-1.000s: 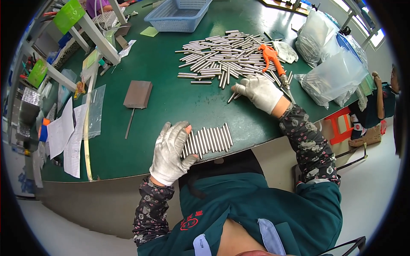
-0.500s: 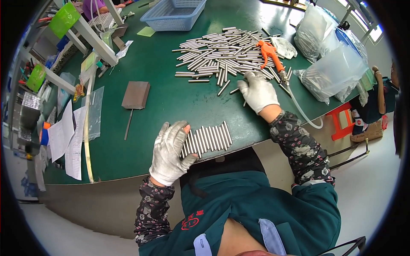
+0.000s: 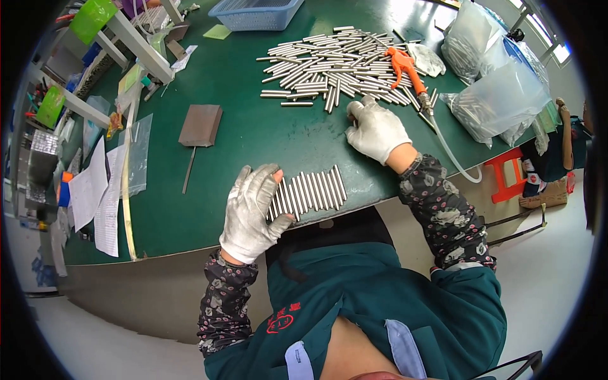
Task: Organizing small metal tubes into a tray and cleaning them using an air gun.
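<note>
A row of short metal rods (image 3: 314, 191) lies side by side near the table's front edge. At its left end my left hand (image 3: 248, 209), in a greyish worn glove, holds the end rods between thumb and fingers. My right hand (image 3: 379, 134), in a white glove, is over the table just below a loose pile of similar rods (image 3: 342, 66). Its fingers are curled in, and whatever they hold is hidden. An orange air blow gun (image 3: 405, 68) on a clear hose lies at the pile's right side, beyond my right hand.
A blue plastic basket (image 3: 256, 16) stands at the far edge. Plastic bags (image 3: 497, 101) of rods sit at the right, with a crumpled white cloth (image 3: 426, 60) nearby. A brown block (image 3: 201, 125) with a thin rod lies left. Papers (image 3: 88, 183) and a grey frame (image 3: 142, 47) line the left side.
My right hand has drawn back from the pile's lower edge, slightly left. Loose rods that lay beside it no longer show there. My left hand stays at the row; the view has shifted slightly.
</note>
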### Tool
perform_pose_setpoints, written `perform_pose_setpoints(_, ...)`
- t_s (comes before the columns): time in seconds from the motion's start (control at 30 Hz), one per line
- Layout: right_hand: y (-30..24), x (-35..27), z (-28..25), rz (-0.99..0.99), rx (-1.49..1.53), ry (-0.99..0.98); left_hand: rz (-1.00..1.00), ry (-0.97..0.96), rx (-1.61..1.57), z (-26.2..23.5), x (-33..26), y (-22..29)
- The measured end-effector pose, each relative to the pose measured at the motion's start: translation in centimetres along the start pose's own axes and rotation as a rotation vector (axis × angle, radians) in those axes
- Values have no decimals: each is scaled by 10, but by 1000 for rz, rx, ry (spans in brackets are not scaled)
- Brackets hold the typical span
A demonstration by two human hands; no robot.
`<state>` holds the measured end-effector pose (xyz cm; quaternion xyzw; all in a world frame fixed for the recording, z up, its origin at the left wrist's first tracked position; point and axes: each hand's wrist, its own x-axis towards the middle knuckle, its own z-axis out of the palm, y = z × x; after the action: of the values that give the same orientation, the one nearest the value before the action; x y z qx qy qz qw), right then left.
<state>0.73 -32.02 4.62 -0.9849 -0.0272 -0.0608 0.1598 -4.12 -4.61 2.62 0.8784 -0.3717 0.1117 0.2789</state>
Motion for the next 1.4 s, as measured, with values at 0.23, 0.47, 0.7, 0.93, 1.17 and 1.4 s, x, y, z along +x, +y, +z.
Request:
perform_pose_setpoints(0.23, -7, -45, -7, -186, 307, -163, 62, -16, 24, 0, 1, -3)
perform_pose_setpoints(0.47, 3, -58, -30, -426, 168, -265, 51, -192, 226, 5, 15, 26)
perform_pose_setpoints(0.7, 3, -61, -15, -419, 213, -229, 42, -236, 226, 9, 24, 31)
perform_pose_setpoints(0.93, -17, -64, -15, -376, 96, -281, 139, -146, 178, 13, 30, 27)
perform_pose_setpoints(1.17, -25, -66, -15, -352, 77, -250, 183, -128, 108, 13, 33, 28)
perform_pose_setpoints(1.4, -4, -67, -25, -307, 251, -261, 162, -100, 142, -3, 28, 25)
